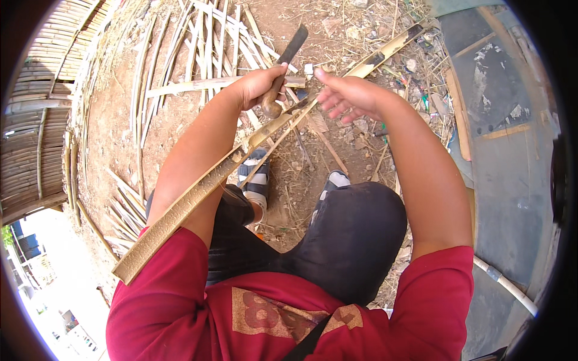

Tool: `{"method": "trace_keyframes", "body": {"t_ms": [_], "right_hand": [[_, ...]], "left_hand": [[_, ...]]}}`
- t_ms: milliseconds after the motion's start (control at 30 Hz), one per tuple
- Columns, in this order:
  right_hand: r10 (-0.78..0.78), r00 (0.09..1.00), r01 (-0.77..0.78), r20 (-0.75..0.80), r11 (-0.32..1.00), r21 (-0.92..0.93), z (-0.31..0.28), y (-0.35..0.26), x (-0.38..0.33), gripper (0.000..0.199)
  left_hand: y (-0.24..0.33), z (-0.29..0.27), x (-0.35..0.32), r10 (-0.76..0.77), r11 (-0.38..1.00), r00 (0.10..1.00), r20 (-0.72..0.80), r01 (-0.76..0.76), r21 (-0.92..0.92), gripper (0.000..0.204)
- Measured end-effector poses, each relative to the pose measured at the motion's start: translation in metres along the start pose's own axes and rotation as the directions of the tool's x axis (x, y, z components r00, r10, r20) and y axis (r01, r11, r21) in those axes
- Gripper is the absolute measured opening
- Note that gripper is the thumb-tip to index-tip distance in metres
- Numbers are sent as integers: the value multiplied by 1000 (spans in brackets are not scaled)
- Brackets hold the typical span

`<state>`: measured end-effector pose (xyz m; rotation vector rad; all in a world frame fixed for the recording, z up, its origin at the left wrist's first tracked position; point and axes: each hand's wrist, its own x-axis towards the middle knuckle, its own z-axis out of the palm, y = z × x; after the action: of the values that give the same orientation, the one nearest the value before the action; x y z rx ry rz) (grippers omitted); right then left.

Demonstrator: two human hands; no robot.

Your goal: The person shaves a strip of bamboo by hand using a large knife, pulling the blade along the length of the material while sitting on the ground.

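Observation:
My left hand [260, 86] grips the wooden handle of a dark-bladed chopping knife [292, 46], blade pointing up and away. A long split bamboo slat [198, 192] runs from under my left arm diagonally up to the right, past both hands. My right hand [349, 96] hovers over the slat with fingers spread, holding nothing that I can see; its fingertips are near the slat just right of the knife handle. I sit with my knees in dark trousers [355, 234] and striped shoes [256, 180] below the slat.
Several thin bamboo strips [205, 48] lie on the dirt ahead. A woven bamboo panel [42, 108] stands at the left. A grey concrete slab [506, 150] with wooden laths lies at the right, and a white pipe [509, 286] at lower right.

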<state>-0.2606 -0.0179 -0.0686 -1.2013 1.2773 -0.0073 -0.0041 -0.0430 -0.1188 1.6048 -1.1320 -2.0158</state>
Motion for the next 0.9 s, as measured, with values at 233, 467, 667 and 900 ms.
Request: {"method": "trace_keyframes", "body": {"t_ms": [233, 467, 667, 900], "right_hand": [[-132, 991, 130, -19, 925, 357, 60, -50, 24, 55], [-230, 962, 271, -145, 766, 582, 41, -60, -2, 33], [-341, 904, 418, -257, 577, 702, 33, -45, -25, 29], [-457, 860, 462, -227, 509, 726, 20, -30, -42, 29]], "left_hand": [[27, 16, -15, 198, 976, 980, -1, -198, -95, 49], [29, -11, -44, 70, 831, 983, -171, 38, 555, 98], [-1, -25, -99, -513, 544, 856, 68, 263, 797, 115], [-30, -26, -164, -235, 824, 936, 261, 49, 565, 25]]}}
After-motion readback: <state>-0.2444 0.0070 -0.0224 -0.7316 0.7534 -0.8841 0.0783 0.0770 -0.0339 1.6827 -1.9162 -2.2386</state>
